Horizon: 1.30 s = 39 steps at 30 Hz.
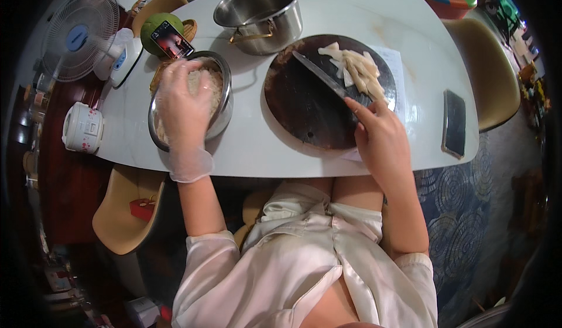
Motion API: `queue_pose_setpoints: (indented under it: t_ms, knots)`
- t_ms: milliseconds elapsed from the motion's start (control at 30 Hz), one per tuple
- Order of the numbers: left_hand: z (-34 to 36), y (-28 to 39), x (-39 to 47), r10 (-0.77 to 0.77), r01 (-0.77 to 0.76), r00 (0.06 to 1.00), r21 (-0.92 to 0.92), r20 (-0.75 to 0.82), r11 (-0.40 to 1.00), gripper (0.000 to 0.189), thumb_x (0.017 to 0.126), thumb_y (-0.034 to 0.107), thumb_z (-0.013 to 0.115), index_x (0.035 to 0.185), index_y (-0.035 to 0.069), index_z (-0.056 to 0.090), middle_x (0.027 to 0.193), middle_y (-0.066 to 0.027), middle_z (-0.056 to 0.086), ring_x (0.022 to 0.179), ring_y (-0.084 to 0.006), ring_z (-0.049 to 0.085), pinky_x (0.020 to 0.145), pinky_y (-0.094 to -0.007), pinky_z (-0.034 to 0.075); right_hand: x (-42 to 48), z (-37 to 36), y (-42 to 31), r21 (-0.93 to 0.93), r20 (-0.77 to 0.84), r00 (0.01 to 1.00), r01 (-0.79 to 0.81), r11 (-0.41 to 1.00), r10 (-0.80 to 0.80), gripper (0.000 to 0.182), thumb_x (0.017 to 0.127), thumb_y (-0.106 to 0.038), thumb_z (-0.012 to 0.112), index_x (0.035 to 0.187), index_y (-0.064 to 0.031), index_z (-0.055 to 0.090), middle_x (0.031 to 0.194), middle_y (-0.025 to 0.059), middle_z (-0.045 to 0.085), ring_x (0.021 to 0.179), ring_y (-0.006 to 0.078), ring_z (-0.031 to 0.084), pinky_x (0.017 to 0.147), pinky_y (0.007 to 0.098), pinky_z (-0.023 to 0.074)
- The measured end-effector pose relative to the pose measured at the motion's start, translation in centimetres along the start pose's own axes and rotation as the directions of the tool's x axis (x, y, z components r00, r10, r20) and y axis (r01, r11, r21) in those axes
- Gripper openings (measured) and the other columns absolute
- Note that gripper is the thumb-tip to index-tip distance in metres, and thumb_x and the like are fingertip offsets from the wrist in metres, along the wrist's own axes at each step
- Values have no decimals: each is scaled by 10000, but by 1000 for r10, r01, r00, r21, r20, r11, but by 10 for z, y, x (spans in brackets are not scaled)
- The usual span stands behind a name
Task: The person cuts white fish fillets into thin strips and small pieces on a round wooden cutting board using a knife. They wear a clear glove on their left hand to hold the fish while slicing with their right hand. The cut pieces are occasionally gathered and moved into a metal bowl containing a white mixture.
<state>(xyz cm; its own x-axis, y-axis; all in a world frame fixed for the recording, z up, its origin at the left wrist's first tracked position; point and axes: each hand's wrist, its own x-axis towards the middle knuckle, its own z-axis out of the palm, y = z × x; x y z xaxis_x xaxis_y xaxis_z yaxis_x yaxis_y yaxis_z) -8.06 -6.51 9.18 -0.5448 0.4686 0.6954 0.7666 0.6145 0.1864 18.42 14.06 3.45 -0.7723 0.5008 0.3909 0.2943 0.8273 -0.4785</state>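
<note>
My left hand (184,102), in a clear plastic glove, is over a stainless steel bowl (226,80). Its fingers are spread and slightly blurred, and I see nothing held in them. Pale chopped food (215,86) lies in the bowl, partly hidden by the hand. My right hand (382,130) grips the handle of a kitchen knife (320,74), whose blade lies across a round dark cutting board (307,113). Pale sliced strips of food (358,69) are piled on the board's far right, beyond the knife.
A deep steel pot (268,34) stands behind the bowl and board. A lit phone (172,39) leans on a green round object (151,25); another phone (454,124) lies at the right. Paper (395,64) sits partly under the board. A fan (81,36) and rice cooker (82,128) are left.
</note>
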Motion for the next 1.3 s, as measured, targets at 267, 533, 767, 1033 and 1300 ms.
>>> queue_pose_setpoints:
  t_ms: [267, 533, 767, 1033, 1300]
  knots:
    - [51, 57, -5, 249, -248, 967, -379, -48, 891, 244, 901, 127, 744, 1137, 79, 700, 1198, -142, 692, 1111, -354, 673, 974, -459, 529, -2, 18, 5, -47, -17, 997, 73, 996, -74, 426, 835, -28, 730, 1257, -79, 734, 1042, 151, 598, 1027, 346, 588, 914, 465, 516]
    - [80, 61, -9, 152, -167, 985, -590, -75, 790, 285, 915, 123, 737, 1187, 62, 683, 1144, -118, 720, 1047, -334, 689, 938, -432, 533, -218, -102, 200, -8, -736, 587, -504, 864, 336, 327, 1113, -152, 547, 1409, -13, 564, 1352, 142, 589, 1209, 265, 617, 1021, 406, 530]
    - [67, 83, 9, 366, -316, 930, -462, 21, 828, 228, 920, 162, 746, 1135, 92, 721, 1123, -97, 731, 1061, -306, 697, 923, -431, 534, -482, 64, 351, -540, -103, 158, -838, 78, 982, 402, 836, -294, 689, 1157, -53, 701, 1058, 236, 721, 1124, 462, 659, 979, 524, 534]
    - [49, 163, 53, 645, -568, 731, -325, 224, 756, 204, 928, 284, 719, 1001, 95, 745, 922, -71, 719, 930, -236, 708, 838, -395, 523, -494, 148, 301, -427, 374, 78, -870, 246, 924, 437, 850, -321, 691, 1169, -27, 742, 1176, 257, 736, 1147, 459, 691, 1013, 512, 545]
    - [33, 224, 81, 816, -830, 557, 83, 157, 551, 327, 824, 300, 768, 1095, 119, 749, 1019, -66, 737, 1013, -239, 698, 873, -467, 501, -423, 141, 300, -322, 397, 182, -890, 323, 899, 439, 858, -338, 688, 1162, -28, 744, 1162, 256, 739, 1130, 454, 697, 999, 506, 550]
